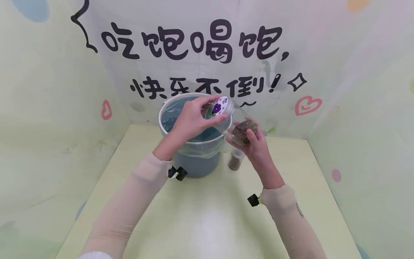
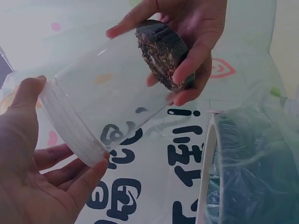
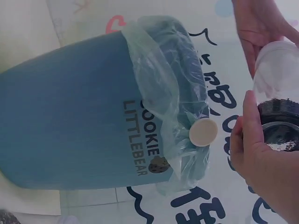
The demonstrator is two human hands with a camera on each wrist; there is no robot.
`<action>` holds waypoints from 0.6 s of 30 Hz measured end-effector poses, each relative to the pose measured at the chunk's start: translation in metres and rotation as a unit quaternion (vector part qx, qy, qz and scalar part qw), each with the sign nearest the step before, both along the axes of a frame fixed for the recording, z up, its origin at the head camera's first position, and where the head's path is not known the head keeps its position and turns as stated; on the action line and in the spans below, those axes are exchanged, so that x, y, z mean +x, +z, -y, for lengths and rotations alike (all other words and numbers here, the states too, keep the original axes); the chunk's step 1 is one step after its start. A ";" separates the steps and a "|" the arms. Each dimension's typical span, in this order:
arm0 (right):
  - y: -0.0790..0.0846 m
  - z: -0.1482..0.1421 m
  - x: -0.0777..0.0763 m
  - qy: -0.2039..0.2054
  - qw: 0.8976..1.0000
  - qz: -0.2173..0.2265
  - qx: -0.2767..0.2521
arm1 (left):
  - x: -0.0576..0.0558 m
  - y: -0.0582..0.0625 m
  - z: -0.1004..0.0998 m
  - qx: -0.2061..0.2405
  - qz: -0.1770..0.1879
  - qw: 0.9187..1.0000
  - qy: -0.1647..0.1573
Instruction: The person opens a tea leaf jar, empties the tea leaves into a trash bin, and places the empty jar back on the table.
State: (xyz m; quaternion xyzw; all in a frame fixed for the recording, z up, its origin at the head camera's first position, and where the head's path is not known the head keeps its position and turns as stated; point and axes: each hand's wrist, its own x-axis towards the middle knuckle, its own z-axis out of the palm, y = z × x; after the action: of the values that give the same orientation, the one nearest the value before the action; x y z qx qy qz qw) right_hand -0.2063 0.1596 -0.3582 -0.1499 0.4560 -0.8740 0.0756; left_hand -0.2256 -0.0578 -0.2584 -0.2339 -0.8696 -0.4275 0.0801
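Note:
A clear jar [image 1: 238,114] is held tilted in the air, overlapping the right rim of a bin in the head view. Its white lid [image 1: 218,107] bears a purple flower and faces up and to the left. My left hand [image 1: 191,118] grips the lid end, thumb and fingers spread around it, as the left wrist view also shows. Round the base, my right hand [image 1: 257,147] holds the jar from below. Dark brown, crumbly material [image 2: 161,58] lies gathered at the jar's bottom; the middle of the jar [image 2: 103,88] is see-through.
The blue-grey bin [image 3: 79,121], lined with a thin greenish plastic bag [image 3: 156,74], stands on the table [image 1: 200,216]. Right beside it is a small capped jar [image 1: 235,160] with brown contents. A printed cloth wall [image 1: 200,68] rises behind.

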 end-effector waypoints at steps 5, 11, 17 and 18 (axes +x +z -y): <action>0.007 0.000 -0.006 -0.027 0.999 -0.011 0.015 | -0.007 0.004 0.002 -0.034 0.038 0.998 0.029; 0.002 0.002 -0.005 -0.033 0.999 -0.001 0.006 | -0.009 -0.002 0.013 0.016 0.006 0.998 -0.060; -0.002 0.001 -0.004 -0.023 1.000 -0.007 0.010 | -0.012 -0.005 0.018 0.007 -0.014 0.984 -0.177; -0.003 0.002 -0.003 -0.021 1.000 -0.008 0.010 | -0.012 -0.004 0.018 0.000 -0.009 0.982 -0.187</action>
State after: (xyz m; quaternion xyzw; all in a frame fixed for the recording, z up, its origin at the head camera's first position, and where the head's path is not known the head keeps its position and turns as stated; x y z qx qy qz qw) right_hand -0.2098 0.1580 -0.3609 -0.1470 0.4685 -0.8694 0.0550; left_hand -0.2374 -0.0762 -0.2627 -0.3959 -0.8100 -0.4324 0.0068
